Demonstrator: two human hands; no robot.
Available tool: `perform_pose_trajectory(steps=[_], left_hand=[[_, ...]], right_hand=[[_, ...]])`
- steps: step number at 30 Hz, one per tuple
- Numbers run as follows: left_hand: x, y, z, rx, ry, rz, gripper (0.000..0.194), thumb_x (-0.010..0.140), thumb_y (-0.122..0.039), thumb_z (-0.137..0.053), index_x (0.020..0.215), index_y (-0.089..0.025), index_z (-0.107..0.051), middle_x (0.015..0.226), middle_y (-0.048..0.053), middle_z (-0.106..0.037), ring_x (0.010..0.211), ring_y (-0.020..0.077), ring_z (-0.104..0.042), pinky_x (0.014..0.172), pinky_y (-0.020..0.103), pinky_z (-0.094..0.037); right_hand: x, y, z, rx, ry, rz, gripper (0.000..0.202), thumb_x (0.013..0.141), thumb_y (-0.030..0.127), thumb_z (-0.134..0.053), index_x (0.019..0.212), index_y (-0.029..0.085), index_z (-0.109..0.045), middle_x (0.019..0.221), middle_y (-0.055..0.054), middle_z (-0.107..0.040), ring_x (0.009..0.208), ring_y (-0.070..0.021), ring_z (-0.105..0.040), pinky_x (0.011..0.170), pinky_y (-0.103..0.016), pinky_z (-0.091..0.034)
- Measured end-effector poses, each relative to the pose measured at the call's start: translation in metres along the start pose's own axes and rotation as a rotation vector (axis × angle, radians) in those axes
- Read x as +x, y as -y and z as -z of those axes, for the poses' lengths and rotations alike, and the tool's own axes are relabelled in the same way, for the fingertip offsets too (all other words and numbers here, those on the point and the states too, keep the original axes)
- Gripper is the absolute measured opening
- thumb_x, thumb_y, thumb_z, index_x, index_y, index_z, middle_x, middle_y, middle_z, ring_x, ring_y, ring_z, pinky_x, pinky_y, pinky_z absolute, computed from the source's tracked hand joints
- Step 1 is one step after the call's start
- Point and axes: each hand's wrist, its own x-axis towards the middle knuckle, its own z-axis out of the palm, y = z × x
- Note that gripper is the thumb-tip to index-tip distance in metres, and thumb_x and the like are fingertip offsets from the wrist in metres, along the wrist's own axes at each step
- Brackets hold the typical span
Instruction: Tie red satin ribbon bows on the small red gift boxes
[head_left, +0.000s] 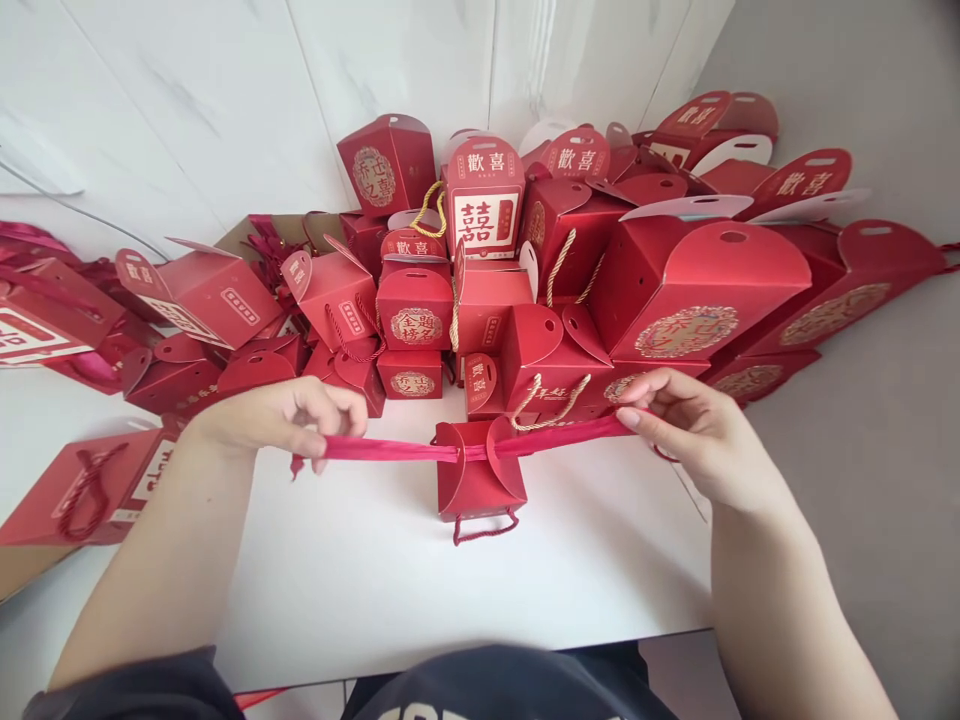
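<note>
The left hand (296, 415) pinches one side of the ribbon (390, 449), the right hand (690, 425) the other, stretching it across the small box (480, 487) on the bench (337, 590).

Veined white wall (217, 90), grey side wall (862, 90), white table (345, 590)

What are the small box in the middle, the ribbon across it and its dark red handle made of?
Small box: looks like thin card, smooth with a faint sheen; crisp edges and curved flaps suggest it.
Ribbon: probably satin-like fabric, given its soft lengthwise creases.
Handle: seemingly twisted cord, from its ropy look; fibre unclear.
</note>
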Motion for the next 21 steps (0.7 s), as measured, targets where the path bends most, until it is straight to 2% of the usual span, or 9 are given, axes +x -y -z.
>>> perform_pose_trajectory(steps=[1, 3, 5, 7, 9, 12, 14, 18, 21], left_hand=[[0.0, -0.006, 0.0, -0.076, -0.063, -0.042, 0.054, 0.069, -0.062, -0.074, 0.046, -0.013, -0.066, 0.089, 0.012, -0.074, 0.057, 0.0104, -0.055, 0.055, 0.024, -0.051], [0.005, -0.018, 0.0, -0.185, -0.079, -0.132, 0.049, 0.073, -0.056, -0.073, 0.05, -0.013, -0.069, 0.094, 0.011, -0.077, 0.06, 0.0116, -0.06, 0.059, 0.025, -0.052], [0.013, -0.032, 0.001, -0.228, -0.071, -0.25, 0.041, 0.075, -0.052, -0.073, 0.058, -0.015, -0.075, 0.081, 0.009, -0.077, 0.059, 0.0134, -0.062, 0.058, 0.026, -0.052], [0.023, -0.047, -0.001, -0.268, -0.09, -0.312, 0.039, 0.075, -0.055, -0.072, 0.072, -0.017, -0.08, 0.075, 0.009, -0.076, 0.057, 0.0145, -0.061, 0.056, 0.026, -0.05], [0.034, -0.061, -0.008, -0.278, -0.183, -0.356, 0.033, 0.074, -0.05, -0.076, 0.081, -0.018, -0.081, 0.077, 0.009, -0.076, 0.059, 0.0144, -0.061, 0.056, 0.026, -0.049], [0.053, -0.08, -0.029, -0.309, -0.385, -0.485, 0.012, 0.069, -0.031, -0.084, 0.076, -0.022, -0.081, 0.073, 0.003, -0.075, 0.063, 0.0126, -0.062, 0.064, 0.027, -0.051], [0.065, -0.089, -0.047, -0.388, -0.498, -0.484, 0.017, 0.065, -0.037, -0.087, 0.077, -0.025, -0.08, 0.07, 0.0, -0.074, 0.069, 0.0148, -0.066, 0.07, 0.029, -0.053], [0.082, -0.097, -0.074, -0.533, -0.519, -0.416, 0.04, 0.078, -0.059, -0.069, 0.087, -0.022, -0.08, 0.086, 0.005, -0.077, 0.089, 0.0236, -0.071, 0.08, 0.036, -0.057], [0.086, -0.096, -0.082, -0.592, -0.556, -0.378, 0.025, 0.079, -0.043, -0.075, 0.089, -0.02, -0.077, 0.089, 0.003, -0.077, 0.091, 0.021, -0.072, 0.082, 0.032, -0.058]], right_hand=[[0.003, 0.004, 0.001, 0.02, -0.048, 0.023, 0.02, 0.078, 0.033, -0.079, 0.088, 0.023, -0.066, 0.086, -0.002, -0.061, 0.074, -0.0136, -0.059, 0.062, -0.025, -0.051], [0.009, 0.014, 0.0, 0.07, -0.147, 0.096, 0.022, 0.075, 0.031, -0.082, 0.087, 0.023, -0.066, 0.085, -0.001, -0.061, 0.071, -0.0127, -0.058, 0.058, -0.024, -0.051], [0.017, 0.027, -0.005, 0.129, -0.215, 0.177, 0.025, 0.073, 0.028, -0.084, 0.091, 0.024, -0.067, 0.082, 0.0, -0.06, 0.067, -0.0122, -0.057, 0.058, -0.025, -0.052], [0.023, 0.041, -0.014, 0.168, -0.229, 0.241, 0.026, 0.075, 0.026, -0.083, 0.096, 0.025, -0.067, 0.076, 0.001, -0.059, 0.064, -0.0126, -0.056, 0.057, -0.026, -0.053], [0.028, 0.054, -0.026, 0.162, -0.231, 0.314, 0.028, 0.077, 0.025, -0.081, 0.1, 0.027, -0.067, 0.075, 0.001, -0.059, 0.065, -0.0136, -0.058, 0.059, -0.028, -0.054], [0.03, 0.07, -0.047, 0.099, -0.245, 0.407, 0.03, 0.08, 0.026, -0.078, 0.108, 0.028, -0.065, 0.079, 0.0, -0.062, 0.071, -0.0152, -0.062, 0.066, -0.03, -0.056], [0.031, 0.077, -0.06, 0.074, -0.24, 0.433, 0.03, 0.083, 0.027, -0.076, 0.111, 0.028, -0.063, 0.08, -0.001, -0.063, 0.074, -0.0159, -0.064, 0.069, -0.031, -0.057], [0.031, 0.078, -0.079, 0.062, -0.233, 0.462, 0.027, 0.086, 0.026, -0.072, 0.11, 0.027, -0.061, 0.086, -0.001, -0.065, 0.08, -0.016, -0.065, 0.077, -0.032, -0.057], [0.033, 0.074, -0.083, 0.074, -0.209, 0.466, 0.028, 0.085, 0.023, -0.072, 0.11, 0.026, -0.059, 0.086, 0.0, -0.065, 0.083, -0.0155, -0.065, 0.08, -0.032, -0.056]])
